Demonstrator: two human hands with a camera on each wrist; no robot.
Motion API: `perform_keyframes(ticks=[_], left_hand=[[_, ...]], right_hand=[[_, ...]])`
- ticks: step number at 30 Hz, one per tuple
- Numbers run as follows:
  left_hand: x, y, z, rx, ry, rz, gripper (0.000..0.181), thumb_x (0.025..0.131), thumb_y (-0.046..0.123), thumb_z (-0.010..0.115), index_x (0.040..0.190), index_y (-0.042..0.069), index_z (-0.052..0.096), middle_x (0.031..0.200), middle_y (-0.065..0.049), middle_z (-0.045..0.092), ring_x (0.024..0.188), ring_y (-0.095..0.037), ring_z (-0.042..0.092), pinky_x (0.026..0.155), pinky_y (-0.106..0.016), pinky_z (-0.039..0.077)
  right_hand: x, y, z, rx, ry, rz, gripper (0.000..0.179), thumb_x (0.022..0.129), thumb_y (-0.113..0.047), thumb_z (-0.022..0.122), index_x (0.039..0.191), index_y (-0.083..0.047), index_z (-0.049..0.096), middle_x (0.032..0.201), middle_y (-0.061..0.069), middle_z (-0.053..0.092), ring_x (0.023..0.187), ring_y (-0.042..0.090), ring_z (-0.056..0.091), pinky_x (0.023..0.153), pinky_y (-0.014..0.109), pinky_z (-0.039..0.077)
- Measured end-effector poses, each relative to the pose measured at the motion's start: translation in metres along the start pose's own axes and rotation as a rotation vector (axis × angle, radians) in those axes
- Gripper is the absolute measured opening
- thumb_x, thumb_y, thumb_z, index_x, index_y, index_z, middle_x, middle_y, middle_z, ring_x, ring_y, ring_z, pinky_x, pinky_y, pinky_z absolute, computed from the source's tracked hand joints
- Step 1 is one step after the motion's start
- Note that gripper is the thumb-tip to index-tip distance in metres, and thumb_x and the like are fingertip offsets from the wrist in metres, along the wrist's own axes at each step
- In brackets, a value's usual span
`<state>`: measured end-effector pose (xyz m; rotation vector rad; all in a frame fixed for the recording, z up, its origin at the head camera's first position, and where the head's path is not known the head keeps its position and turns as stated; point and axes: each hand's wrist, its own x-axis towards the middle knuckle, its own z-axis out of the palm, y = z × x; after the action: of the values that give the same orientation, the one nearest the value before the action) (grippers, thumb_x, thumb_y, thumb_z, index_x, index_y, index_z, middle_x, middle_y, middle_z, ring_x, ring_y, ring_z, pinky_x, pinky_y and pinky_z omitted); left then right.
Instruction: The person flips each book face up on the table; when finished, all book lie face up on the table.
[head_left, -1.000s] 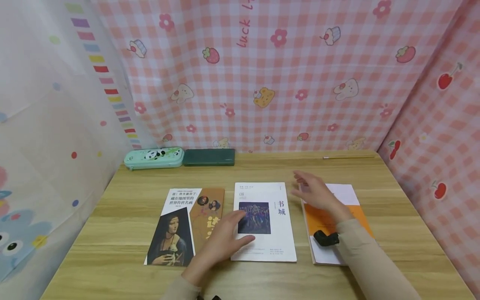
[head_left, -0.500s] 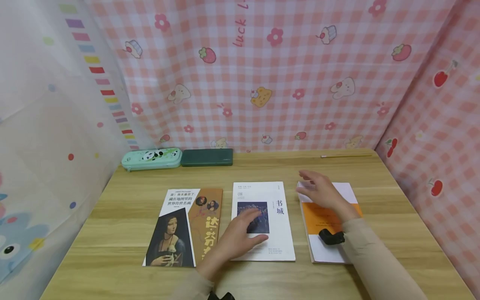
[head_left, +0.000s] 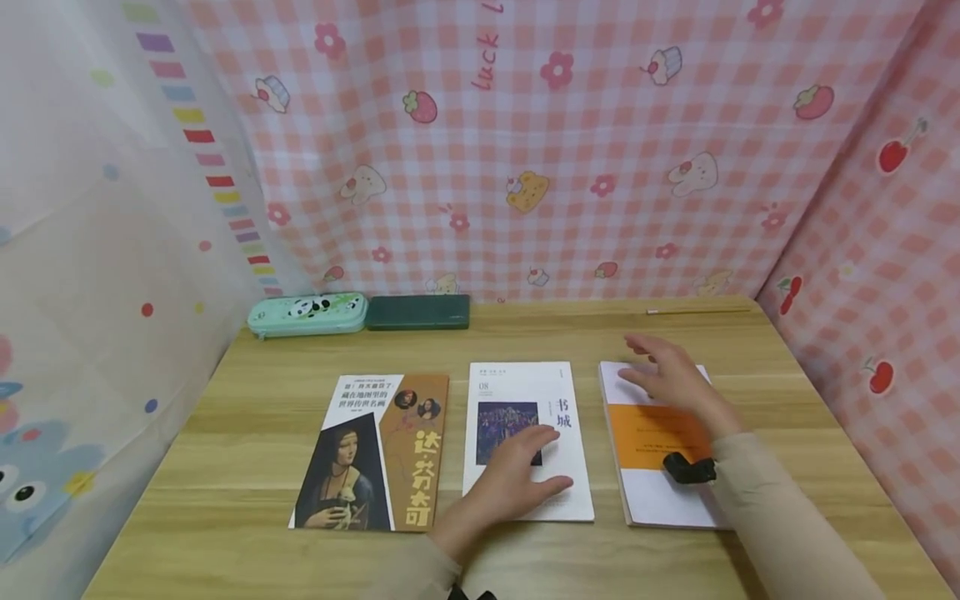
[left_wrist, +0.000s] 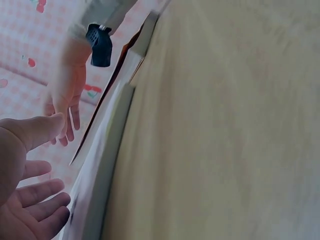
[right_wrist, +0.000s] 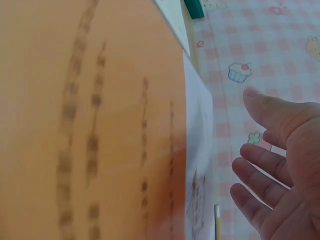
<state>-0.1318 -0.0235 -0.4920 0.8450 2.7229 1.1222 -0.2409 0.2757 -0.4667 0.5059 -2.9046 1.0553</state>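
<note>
Three books lie flat in a row on the wooden table (head_left: 247, 467). Over the lower part of the white middle book (head_left: 517, 383) is my left hand (head_left: 513, 479), its fingers spread and holding nothing. My right hand (head_left: 675, 383) is over the top of the white book with an orange band (head_left: 652, 437) on the right, thumb apart from the fingers, grasping nothing. In the right wrist view that hand (right_wrist: 285, 160) shows loosely bent fingers beside the orange cover (right_wrist: 125, 120). The left wrist view shows my left hand (left_wrist: 30, 185) near the book edge (left_wrist: 107, 165).
At the left lies a brown and white book (head_left: 367, 454) with a painted portrait. A mint panda pencil case (head_left: 307, 315) and a dark green case (head_left: 417, 312) sit at the back edge. A thin pencil (head_left: 697, 312) lies at the back right. Checked curtains (head_left: 480, 167) surround the table.
My left hand has moved right, from the gap beside the left book to over the middle book. My right hand has shifted right over the orange-banded book. The books stay put.
</note>
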Motion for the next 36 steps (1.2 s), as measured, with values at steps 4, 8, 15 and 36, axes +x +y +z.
perform_keyframes(ticks=[4, 8, 15, 36], left_hand=[[0.001, 0.004, 0.009, 0.013, 0.009, 0.032, 0.058, 0.089, 0.029, 0.079, 0.136, 0.002, 0.060, 0.140, -0.013, 0.060, 0.132, -0.026, 0.054, 0.114, -0.036, 0.040], [0.002, 0.006, 0.017, 0.008, 0.020, 0.055, 0.057, 0.089, 0.029, 0.079, 0.135, 0.001, 0.060, 0.139, -0.012, 0.061, 0.131, -0.025, 0.054, 0.114, -0.034, 0.040], [0.004, 0.013, 0.026, 0.033, 0.032, 0.114, 0.056, 0.090, 0.031, 0.078, 0.134, 0.001, 0.061, 0.137, -0.012, 0.061, 0.129, -0.023, 0.056, 0.112, -0.032, 0.042], [0.007, 0.032, 0.048, 0.049, -0.058, 0.133, 0.057, 0.091, 0.036, 0.075, 0.134, 0.001, 0.062, 0.140, -0.007, 0.060, 0.131, -0.018, 0.055, 0.113, -0.027, 0.039]], right_hand=[[-0.002, 0.007, -0.002, 0.004, -0.002, 0.010, 0.061, 0.098, -0.018, 0.070, 0.148, 0.005, 0.044, 0.142, 0.028, 0.053, 0.125, 0.047, 0.052, 0.104, 0.062, 0.044], [-0.005, 0.012, -0.006, 0.002, -0.003, 0.021, 0.061, 0.097, -0.016, 0.070, 0.148, 0.006, 0.044, 0.143, 0.029, 0.051, 0.126, 0.047, 0.052, 0.103, 0.062, 0.045], [-0.010, 0.021, -0.017, -0.017, 0.020, 0.016, 0.059, 0.098, -0.016, 0.069, 0.146, 0.008, 0.045, 0.141, 0.031, 0.052, 0.125, 0.049, 0.052, 0.103, 0.063, 0.044], [-0.018, 0.042, -0.027, -0.009, -0.019, 0.209, 0.067, 0.096, -0.019, 0.071, 0.151, 0.003, 0.040, 0.147, 0.029, 0.047, 0.133, 0.050, 0.043, 0.110, 0.066, 0.034]])
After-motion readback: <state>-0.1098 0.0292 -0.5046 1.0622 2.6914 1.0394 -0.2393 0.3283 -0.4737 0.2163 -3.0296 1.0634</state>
